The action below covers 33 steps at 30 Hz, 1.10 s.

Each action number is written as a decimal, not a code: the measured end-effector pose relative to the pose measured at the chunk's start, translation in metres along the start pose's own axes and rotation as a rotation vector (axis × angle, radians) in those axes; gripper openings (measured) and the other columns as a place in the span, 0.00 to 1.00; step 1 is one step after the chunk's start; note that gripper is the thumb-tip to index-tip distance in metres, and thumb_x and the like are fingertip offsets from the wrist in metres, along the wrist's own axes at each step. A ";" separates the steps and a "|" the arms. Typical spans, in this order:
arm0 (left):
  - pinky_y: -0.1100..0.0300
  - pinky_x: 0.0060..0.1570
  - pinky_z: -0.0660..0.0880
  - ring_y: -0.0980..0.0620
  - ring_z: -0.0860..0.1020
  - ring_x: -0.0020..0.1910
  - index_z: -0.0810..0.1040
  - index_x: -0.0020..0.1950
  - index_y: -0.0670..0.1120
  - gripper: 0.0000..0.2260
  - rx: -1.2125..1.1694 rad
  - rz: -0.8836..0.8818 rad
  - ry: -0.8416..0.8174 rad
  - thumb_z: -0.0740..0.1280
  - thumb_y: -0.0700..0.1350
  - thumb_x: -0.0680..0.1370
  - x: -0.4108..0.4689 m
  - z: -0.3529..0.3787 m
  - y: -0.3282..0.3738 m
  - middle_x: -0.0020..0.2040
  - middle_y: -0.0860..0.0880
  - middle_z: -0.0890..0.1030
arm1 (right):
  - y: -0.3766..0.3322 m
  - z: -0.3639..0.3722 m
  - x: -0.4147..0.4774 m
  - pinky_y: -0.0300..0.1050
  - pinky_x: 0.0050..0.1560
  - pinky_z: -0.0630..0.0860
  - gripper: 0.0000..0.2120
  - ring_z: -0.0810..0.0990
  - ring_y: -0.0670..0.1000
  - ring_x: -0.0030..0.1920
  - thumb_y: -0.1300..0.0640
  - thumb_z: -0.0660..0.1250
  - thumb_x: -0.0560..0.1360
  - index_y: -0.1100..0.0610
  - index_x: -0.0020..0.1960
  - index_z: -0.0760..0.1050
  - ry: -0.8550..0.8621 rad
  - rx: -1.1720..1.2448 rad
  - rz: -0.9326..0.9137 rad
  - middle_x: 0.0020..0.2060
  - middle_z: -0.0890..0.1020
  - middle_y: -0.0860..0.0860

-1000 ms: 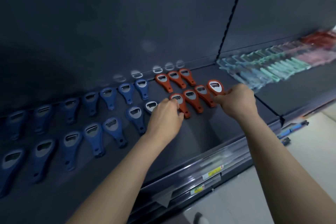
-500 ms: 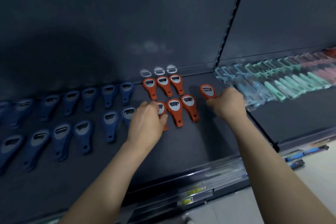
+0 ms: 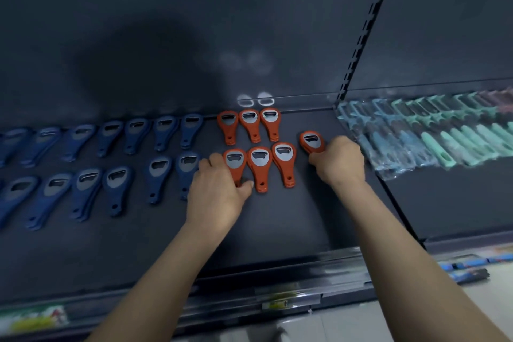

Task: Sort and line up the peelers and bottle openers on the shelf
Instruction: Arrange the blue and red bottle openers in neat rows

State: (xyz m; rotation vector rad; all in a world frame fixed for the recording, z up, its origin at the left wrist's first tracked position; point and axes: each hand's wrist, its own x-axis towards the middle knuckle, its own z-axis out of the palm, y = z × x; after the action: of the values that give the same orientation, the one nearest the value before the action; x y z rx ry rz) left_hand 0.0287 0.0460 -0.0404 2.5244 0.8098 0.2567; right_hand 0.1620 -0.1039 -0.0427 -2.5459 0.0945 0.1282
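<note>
Front-row opener (image 3: 234, 160) is pinched by L hand (image 3: 219, 197), fingers curled; lone opener (image 3: 312, 141) is gripped by R hand (image 3: 337, 164), fist closed round handle, peelers (image 3: 416, 133) just beside.

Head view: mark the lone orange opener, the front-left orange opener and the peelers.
lone orange opener (image 3: 312, 141): head view, on its metal head.
front-left orange opener (image 3: 234, 160): head view, on its metal head.
peelers (image 3: 445, 147): head view, on a mint-green handle.

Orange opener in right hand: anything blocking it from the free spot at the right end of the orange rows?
Nothing visible. The right hand grips the orange opener just right of the front orange row, with only bare shelf between them. The bagged peelers lie farther right, outside that path.
</note>
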 end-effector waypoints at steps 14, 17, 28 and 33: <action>0.54 0.43 0.71 0.42 0.75 0.49 0.67 0.53 0.41 0.17 -0.015 -0.028 0.012 0.68 0.51 0.75 -0.002 0.003 0.006 0.50 0.42 0.76 | -0.004 0.002 0.009 0.41 0.29 0.65 0.16 0.73 0.57 0.37 0.57 0.69 0.71 0.58 0.33 0.64 -0.016 -0.043 -0.040 0.30 0.70 0.53; 0.56 0.40 0.68 0.43 0.75 0.49 0.66 0.53 0.42 0.18 -0.029 -0.045 -0.015 0.68 0.52 0.75 -0.001 0.000 0.006 0.50 0.42 0.77 | -0.010 0.004 0.016 0.44 0.34 0.68 0.14 0.72 0.57 0.38 0.56 0.69 0.72 0.60 0.36 0.66 -0.008 -0.032 -0.052 0.34 0.72 0.55; 0.58 0.39 0.67 0.44 0.76 0.49 0.66 0.53 0.43 0.18 0.024 -0.083 -0.065 0.70 0.50 0.73 0.001 -0.006 0.012 0.50 0.43 0.76 | -0.020 0.001 0.030 0.45 0.40 0.71 0.11 0.78 0.62 0.51 0.63 0.68 0.71 0.64 0.52 0.73 -0.088 -0.159 -0.108 0.51 0.78 0.61; 0.57 0.40 0.67 0.44 0.75 0.50 0.66 0.53 0.44 0.19 0.031 -0.095 -0.106 0.71 0.51 0.72 0.001 -0.008 0.013 0.51 0.44 0.76 | -0.031 0.008 0.038 0.45 0.42 0.72 0.12 0.78 0.63 0.53 0.63 0.67 0.72 0.65 0.53 0.73 -0.046 -0.040 -0.116 0.52 0.79 0.62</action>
State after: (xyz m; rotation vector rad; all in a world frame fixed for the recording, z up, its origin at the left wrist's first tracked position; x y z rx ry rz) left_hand 0.0339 0.0405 -0.0265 2.4964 0.8945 0.0786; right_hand 0.2023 -0.0749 -0.0367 -2.5790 -0.0746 0.1444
